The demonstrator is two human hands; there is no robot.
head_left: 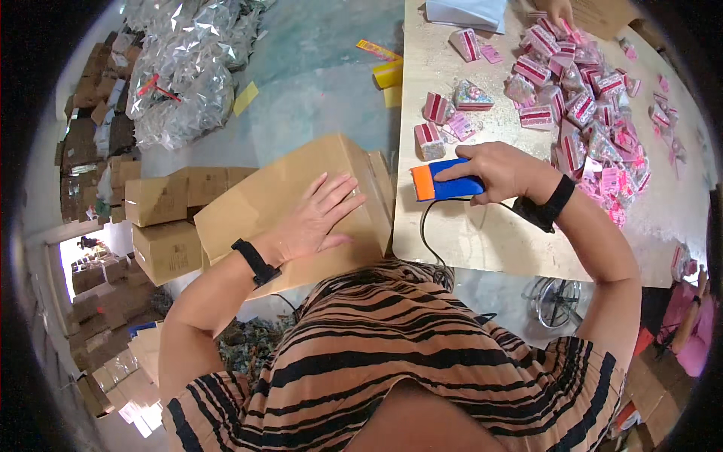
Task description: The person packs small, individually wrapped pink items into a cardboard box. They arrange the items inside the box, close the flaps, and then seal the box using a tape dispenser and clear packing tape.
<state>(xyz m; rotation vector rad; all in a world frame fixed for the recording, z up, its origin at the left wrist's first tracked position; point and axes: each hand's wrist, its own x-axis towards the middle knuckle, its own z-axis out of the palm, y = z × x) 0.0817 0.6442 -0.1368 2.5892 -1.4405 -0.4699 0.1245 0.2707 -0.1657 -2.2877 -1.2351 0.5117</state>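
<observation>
Left hand [320,215]: palm down on the large cardboard box [263,203] at centre left of frame, fingers extended and somewhat spread – resting on the surface, nothing grasped. Right hand [501,172]: centre right of frame, fingers closed around a blue-and-orange tool [461,188], orange end toward the left, index finger laid along its upper face. Tool is over the pale table [482,241], near the table's left edge; cannot tell whether it touches the top. A dark cable [424,233] curves below it toward the lower centre. Dark wristbands [256,261] on both wrists.

Box sits at an angle beside the table's left edge; contact between them cannot be told. Just above the tool: a few wedge packs [473,96] shaped like cake slices, with pink cards [459,126] among them. Larger heap [568,113] of similar packs, upper right of frame; another person's hand [556,9] at its top edge.

Surroundings: clear plastic bags [181,75], upper left; smaller cartons [157,200], left of the box; yellow pieces [245,99] on the floor – upper centre; white sheet [467,13] at the table's top end.
</observation>
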